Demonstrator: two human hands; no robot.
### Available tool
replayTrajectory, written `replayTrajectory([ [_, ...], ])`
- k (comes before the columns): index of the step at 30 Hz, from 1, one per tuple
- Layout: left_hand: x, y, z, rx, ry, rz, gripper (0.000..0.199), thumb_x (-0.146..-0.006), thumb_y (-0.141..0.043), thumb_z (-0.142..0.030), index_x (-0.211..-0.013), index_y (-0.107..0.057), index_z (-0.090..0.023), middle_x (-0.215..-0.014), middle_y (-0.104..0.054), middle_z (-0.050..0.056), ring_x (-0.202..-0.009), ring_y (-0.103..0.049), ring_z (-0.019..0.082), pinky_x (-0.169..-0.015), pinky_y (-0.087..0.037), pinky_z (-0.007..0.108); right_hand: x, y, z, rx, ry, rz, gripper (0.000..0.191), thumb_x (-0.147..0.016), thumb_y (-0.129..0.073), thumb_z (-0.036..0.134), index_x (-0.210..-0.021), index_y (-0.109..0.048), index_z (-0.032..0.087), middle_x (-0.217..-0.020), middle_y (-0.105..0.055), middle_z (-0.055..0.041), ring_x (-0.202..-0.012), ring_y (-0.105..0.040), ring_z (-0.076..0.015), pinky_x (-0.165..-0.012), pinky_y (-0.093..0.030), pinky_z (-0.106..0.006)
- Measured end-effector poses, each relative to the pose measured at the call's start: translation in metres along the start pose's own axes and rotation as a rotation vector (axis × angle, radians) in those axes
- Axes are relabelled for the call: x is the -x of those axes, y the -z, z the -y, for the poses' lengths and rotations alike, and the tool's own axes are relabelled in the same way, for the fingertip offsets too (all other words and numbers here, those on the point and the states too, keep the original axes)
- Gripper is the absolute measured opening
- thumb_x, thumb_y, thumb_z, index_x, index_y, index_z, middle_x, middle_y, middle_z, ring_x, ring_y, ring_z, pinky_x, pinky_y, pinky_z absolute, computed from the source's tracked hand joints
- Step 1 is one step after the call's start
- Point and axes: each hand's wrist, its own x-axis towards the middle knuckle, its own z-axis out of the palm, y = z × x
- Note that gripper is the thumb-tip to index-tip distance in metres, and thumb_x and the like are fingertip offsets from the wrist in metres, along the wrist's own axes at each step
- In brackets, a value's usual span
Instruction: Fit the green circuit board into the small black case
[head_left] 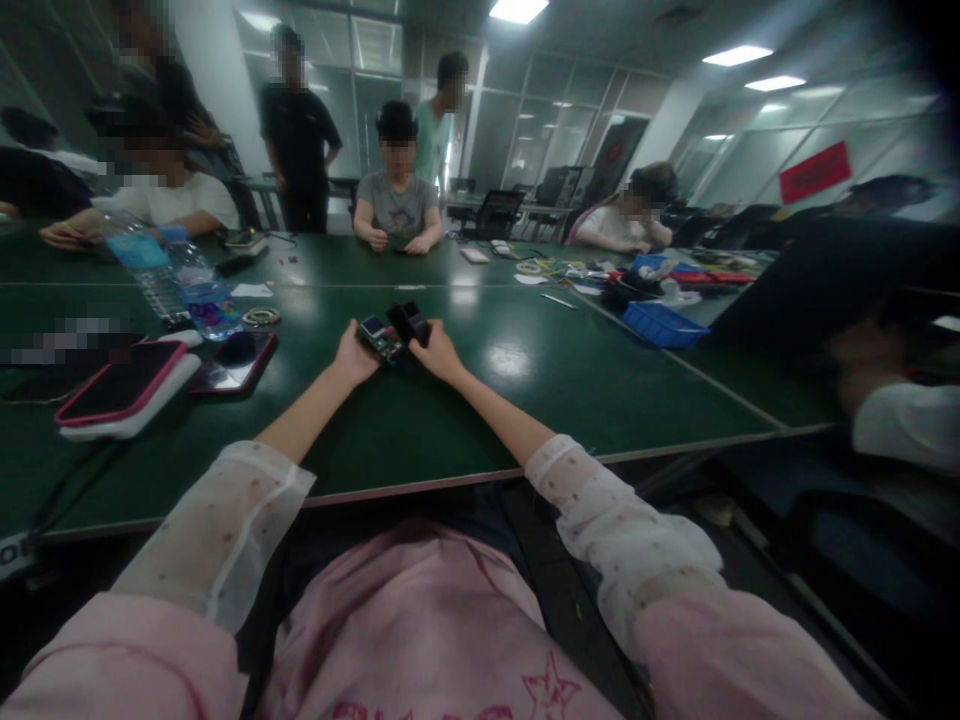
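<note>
My left hand [354,352] is closed around the edge of a green circuit board [381,340] that carries a small screen and several parts. Just to its right, my right hand [439,350] grips a flat black case [409,321], thumb on its near side. Board and case are held close together above the green table [480,420]; whether they touch I cannot tell. My fingers beneath both things are hidden.
To the left stand two plastic bottles [206,295], near a phone [234,362] and a pink-edged phone [124,380]. At right lies a blue basket [664,322] beside loose cables [562,268]. Other people sit across the table and at its sides.
</note>
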Motion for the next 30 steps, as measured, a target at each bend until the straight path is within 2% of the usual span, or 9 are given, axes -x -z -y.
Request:
replayTrajectory([
  [12, 0.000, 0.002, 0.000, -0.001, 0.013, 0.011, 0.054, -0.102, -0.032, -0.056, -0.139, -0.051, -0.021, -0.103, -0.074, 0.012, -0.092, -0.074, 0.028, -0.088, -0.058, 0.043, 0.001, 0.001, -0.001, -0.037, -0.008, 0.014, 0.050, -0.081, -0.064, 0.038, -0.120, -0.043, 0.015, -0.111, -0.066, -0.0166, -0.094, -0.067, -0.0277, -0.087, -0.054, -0.047],
  [19, -0.002, 0.003, 0.000, -0.014, 0.001, 0.006, 0.052, -0.102, -0.032, -0.056, -0.134, -0.053, -0.021, -0.101, -0.075, 0.012, -0.091, -0.074, 0.028, -0.088, -0.058, 0.044, -0.002, 0.007, 0.005, -0.067, -0.095, -0.101, 0.048, -0.085, -0.062, 0.038, -0.123, -0.046, 0.014, -0.117, -0.065, -0.0188, -0.106, -0.067, -0.0302, -0.097, -0.052, -0.047],
  [23, 0.000, 0.003, 0.000, -0.026, -0.004, 0.014, 0.053, -0.103, -0.030, -0.056, -0.133, -0.053, -0.018, -0.097, -0.076, 0.012, -0.088, -0.074, 0.026, -0.086, -0.058, 0.041, 0.000, 0.011, 0.015, -0.130, -0.004, -0.182, 0.050, -0.088, -0.059, 0.040, -0.130, -0.043, 0.016, -0.123, -0.063, -0.0173, -0.112, -0.064, -0.0291, -0.101, -0.050, -0.047],
  [30, 0.000, 0.005, -0.001, -0.040, 0.027, 0.013, 0.057, -0.102, -0.030, -0.057, -0.137, -0.052, -0.017, -0.092, -0.075, 0.011, -0.083, -0.074, 0.026, -0.085, -0.058, 0.040, 0.011, 0.007, 0.030, -0.158, 0.136, -0.141, 0.053, -0.091, -0.056, 0.044, -0.135, -0.042, 0.018, -0.122, -0.063, -0.0146, -0.108, -0.063, -0.0278, -0.100, -0.050, -0.047],
])
